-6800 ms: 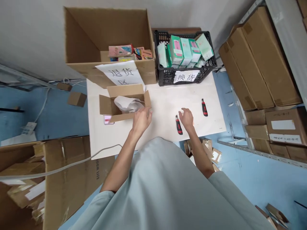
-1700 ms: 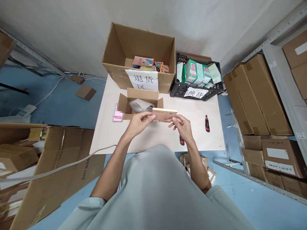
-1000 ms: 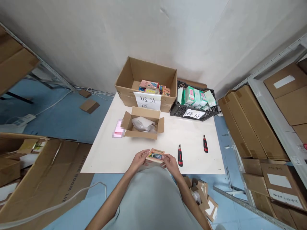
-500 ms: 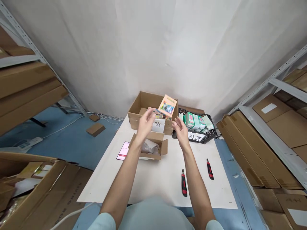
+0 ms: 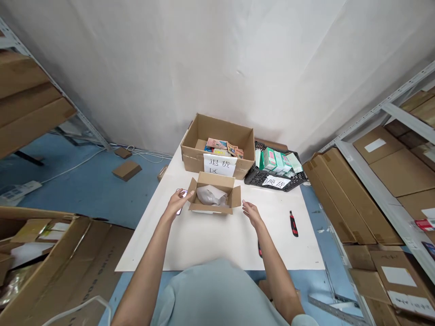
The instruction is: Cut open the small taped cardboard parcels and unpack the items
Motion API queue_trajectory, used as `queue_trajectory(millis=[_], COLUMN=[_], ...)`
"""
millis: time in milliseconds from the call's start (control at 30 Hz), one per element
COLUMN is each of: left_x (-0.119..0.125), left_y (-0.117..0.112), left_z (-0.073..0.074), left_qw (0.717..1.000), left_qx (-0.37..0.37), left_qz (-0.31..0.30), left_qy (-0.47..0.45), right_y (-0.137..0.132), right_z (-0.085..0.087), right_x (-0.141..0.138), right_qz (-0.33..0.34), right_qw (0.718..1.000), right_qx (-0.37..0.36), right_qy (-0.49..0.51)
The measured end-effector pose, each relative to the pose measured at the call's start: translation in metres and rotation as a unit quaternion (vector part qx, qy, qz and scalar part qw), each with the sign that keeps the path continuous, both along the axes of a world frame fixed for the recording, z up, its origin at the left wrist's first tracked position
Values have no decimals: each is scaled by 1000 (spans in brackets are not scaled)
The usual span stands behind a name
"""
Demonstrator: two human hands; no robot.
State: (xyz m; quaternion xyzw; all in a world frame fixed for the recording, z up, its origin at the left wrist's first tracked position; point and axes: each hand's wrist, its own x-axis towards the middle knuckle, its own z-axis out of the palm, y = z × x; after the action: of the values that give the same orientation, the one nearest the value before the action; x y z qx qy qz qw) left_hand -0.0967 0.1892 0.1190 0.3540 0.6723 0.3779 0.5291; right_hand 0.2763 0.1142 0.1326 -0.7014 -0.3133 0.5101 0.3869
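Observation:
A small open carton (image 5: 216, 179) stands on the table with its flaps up, and crumpled white packing (image 5: 211, 195) lies inside. To its left is my left hand (image 5: 177, 202), thumb stretched toward the left flap and fingers apart. It covers part of a phone (image 5: 181, 209) on the table; I see no grip on it. My right hand (image 5: 251, 212) is beside the right flap, fingers loosely spread and holding nothing. Behind, a larger carton (image 5: 192, 160) with a handwritten paper sign (image 5: 220, 165) holds several colourful small boxes or booklets (image 5: 217, 144).
A black plastic crate (image 5: 251, 177) with green-and-white boxes (image 5: 270, 159) stands at the back right. One red-and-black box cutter (image 5: 293, 225) lies on the right of the table; another box cutter (image 5: 260, 249) is partly behind my right forearm. Shelves with cartons flank both sides.
The peach-coloured item that was in the air above the larger carton is no longer there; similar items lie inside it. Both hands have come down and back to either side of the small carton.

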Motion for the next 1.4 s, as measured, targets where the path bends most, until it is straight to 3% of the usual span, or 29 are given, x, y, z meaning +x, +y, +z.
queue_trajectory(millis=[100, 200, 367, 500, 700, 867, 1000, 1200, 1400], left_x=[6, 10, 5, 5, 45, 120, 205, 352, 473], left_y=[-8, -10, -18, -25, -41, -67, -102, -196, -319], left_z=[-23, -40, -49, -26, 44, 88, 100, 84, 52], left_qw=[998, 998, 993, 986, 963, 934, 899, 847, 768], left_qx=[14, 6, 8, 37, 102, 132, 146, 109, 32], left_qz=[-46, -49, -77, -124, -215, -298, -384, -497, -620], left_qy=[-29, -39, -89, -101, -128, -147, -151, -153, -156], right_y=[-3, -8, -35, -72, -134, -201, -276, -426, -575], right_z=[-7, -15, -19, 1, 55, 85, 88, 66, 33], right_x=[-21, -44, -62, -56, -24, 28, 77, 139, 162], right_qz=[-13, -39, -111, -146, -200, -254, -327, -466, -591], right_qw=[999, 996, 989, 980, 963, 944, 913, 856, 789], right_qx=[-9, 20, 46, 96, 173, 211, 244, 220, 154], right_qy=[41, 72, 86, 92, 54, 24, 5, -41, -63])
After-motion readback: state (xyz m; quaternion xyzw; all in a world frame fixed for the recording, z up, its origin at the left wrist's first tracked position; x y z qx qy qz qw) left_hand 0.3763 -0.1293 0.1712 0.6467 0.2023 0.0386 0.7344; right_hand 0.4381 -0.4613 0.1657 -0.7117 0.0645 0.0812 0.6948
